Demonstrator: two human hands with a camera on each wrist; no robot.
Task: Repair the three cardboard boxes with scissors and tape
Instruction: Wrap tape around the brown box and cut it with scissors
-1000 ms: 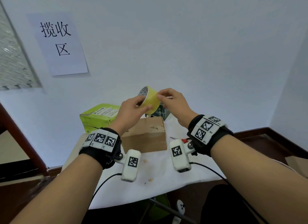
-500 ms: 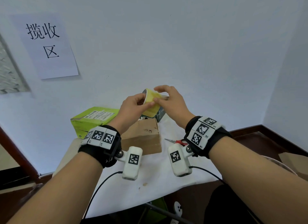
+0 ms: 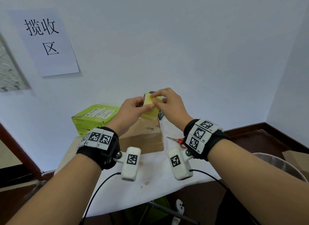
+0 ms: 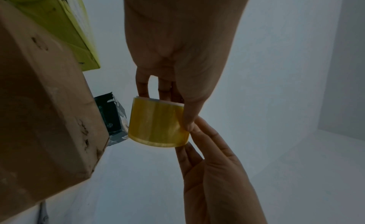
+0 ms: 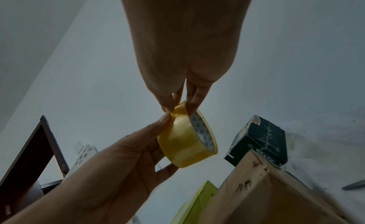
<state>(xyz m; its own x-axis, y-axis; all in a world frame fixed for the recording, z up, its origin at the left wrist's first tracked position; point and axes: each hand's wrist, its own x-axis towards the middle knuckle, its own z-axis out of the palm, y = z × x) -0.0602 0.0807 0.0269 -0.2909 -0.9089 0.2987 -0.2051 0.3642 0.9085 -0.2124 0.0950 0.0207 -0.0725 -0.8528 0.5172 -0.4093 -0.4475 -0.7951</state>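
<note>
Both hands hold a yellow tape roll (image 3: 150,110) in the air over the brown cardboard box (image 3: 142,136). My left hand (image 3: 145,105) grips the tape roll (image 4: 158,122) with fingers through its core and the thumb on its outer face. My right hand (image 3: 155,99) pinches the top rim of the tape roll (image 5: 185,136) between thumb and fingers. A green box (image 3: 93,117) lies left of the brown one. A small black box (image 5: 258,141) stands behind them, mostly hidden by my hands in the head view. Red-handled scissors (image 3: 177,139) lie on the table to the right.
The boxes sit on a small table under a white cloth (image 3: 150,188), pushed against a white wall with a paper sign (image 3: 45,40). A dark wooden skirting (image 3: 267,129) runs along the right. Cables hang from both wrist cameras over the table's front edge.
The roll has turned in my hands and sunk a little lower. My right fingers have slid across its outer face toward the left thumb.
</note>
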